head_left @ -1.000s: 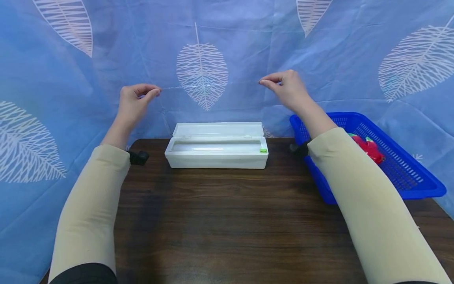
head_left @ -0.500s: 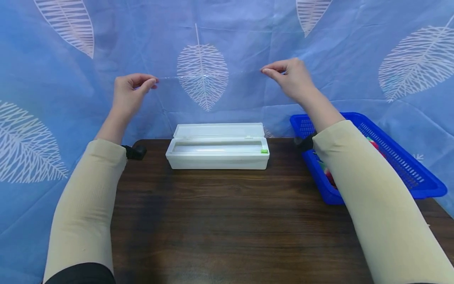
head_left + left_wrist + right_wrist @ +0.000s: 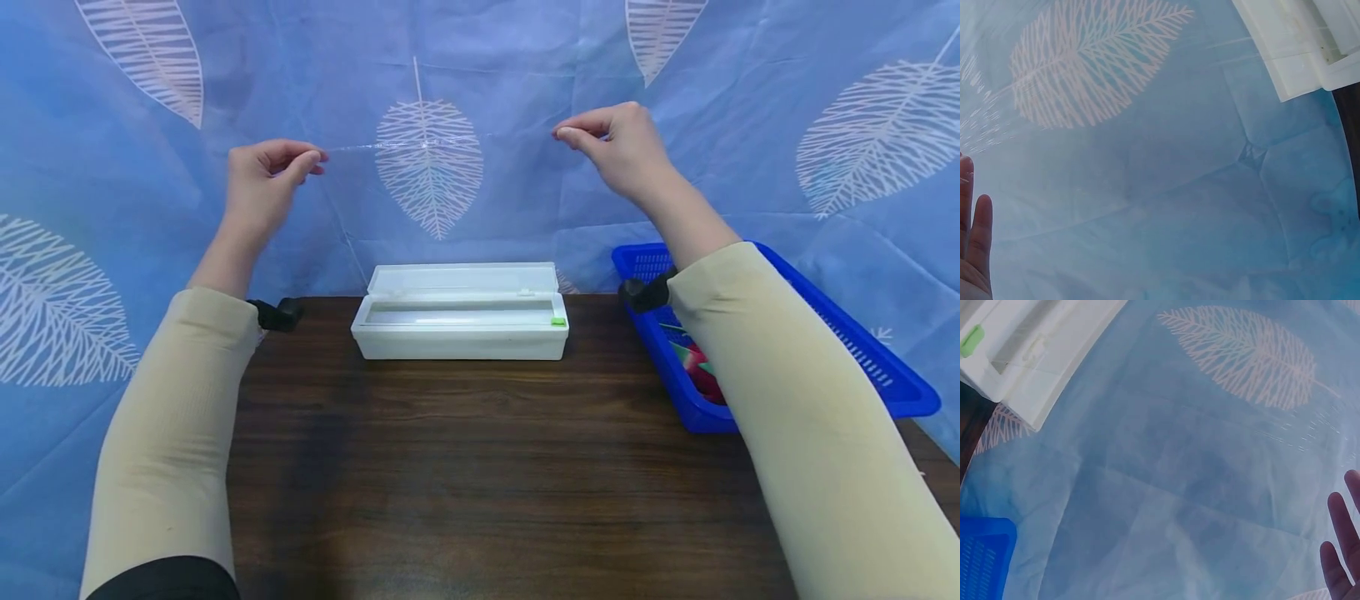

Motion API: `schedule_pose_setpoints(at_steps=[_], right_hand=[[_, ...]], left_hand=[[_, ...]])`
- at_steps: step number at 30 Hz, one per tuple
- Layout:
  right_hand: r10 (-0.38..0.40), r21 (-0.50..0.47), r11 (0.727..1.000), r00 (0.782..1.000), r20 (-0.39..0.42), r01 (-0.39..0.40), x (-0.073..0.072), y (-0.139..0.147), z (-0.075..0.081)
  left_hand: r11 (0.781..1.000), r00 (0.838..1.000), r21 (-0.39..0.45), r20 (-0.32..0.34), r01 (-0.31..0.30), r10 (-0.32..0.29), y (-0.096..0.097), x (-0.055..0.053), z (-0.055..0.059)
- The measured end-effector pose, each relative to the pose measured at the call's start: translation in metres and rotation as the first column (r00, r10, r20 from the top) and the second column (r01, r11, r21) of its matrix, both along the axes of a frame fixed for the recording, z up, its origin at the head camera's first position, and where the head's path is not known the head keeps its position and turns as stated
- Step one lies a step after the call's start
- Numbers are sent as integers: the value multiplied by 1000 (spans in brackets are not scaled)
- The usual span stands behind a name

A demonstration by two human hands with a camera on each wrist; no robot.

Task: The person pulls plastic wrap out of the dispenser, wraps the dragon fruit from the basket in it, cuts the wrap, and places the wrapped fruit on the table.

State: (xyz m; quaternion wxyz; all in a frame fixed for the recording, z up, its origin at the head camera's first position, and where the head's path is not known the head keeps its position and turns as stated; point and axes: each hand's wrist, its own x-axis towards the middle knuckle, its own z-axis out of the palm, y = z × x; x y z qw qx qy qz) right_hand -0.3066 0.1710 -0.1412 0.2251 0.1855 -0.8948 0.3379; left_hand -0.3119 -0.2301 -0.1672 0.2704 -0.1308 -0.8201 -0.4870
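A sheet of clear cling film (image 3: 405, 145) is stretched between my two raised hands, its top edge showing as a thin shiny line. My left hand (image 3: 262, 179) pinches its left end between thumb and fingers. On the other side, my right hand (image 3: 622, 150) pinches the right end. Below them, at the back of the table, stands a white cling film dispenser box (image 3: 460, 342) with its lid (image 3: 463, 277) raised and a small green slider (image 3: 558, 322) at the right. In the left wrist view, glossy creases in the film fan out from the fingertips (image 3: 982, 212).
A blue plastic basket (image 3: 911, 404) stands at the right, partly hidden by the right forearm, with red and green items (image 3: 701, 371) inside. A blue cloth with white leaf prints (image 3: 510, 67) hangs behind the dark wooden table (image 3: 480, 483).
Both hands have risen and spread slightly apart, the left one drifting left, drawing the film higher. The box stays in place with its lid up.
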Motion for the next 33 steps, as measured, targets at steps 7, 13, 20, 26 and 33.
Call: schedule_pose_setpoints(at_steps=[7,13,20,26,33], right_hand=[[12,-41,999,1000,-29,-13,5,1,5],[10,-37,999,997,-70,-12,8,1,10],[10,-48,999,996,-87,-14,12,2,13],[53,-90,994,995,-81,-60,18,3,13],[186,-122,974,981,-53,-192,37,8,10]], left_hand=[[999,999,28,-41,26,-24,1,4,9],[994,996,86,-73,66,-60,1,8,14],[985,990,133,-101,114,-100,2,13,18],[965,986,208,-77,162,-149,0,21,20],[861,924,338,-107,380,-366,-10,40,15]])
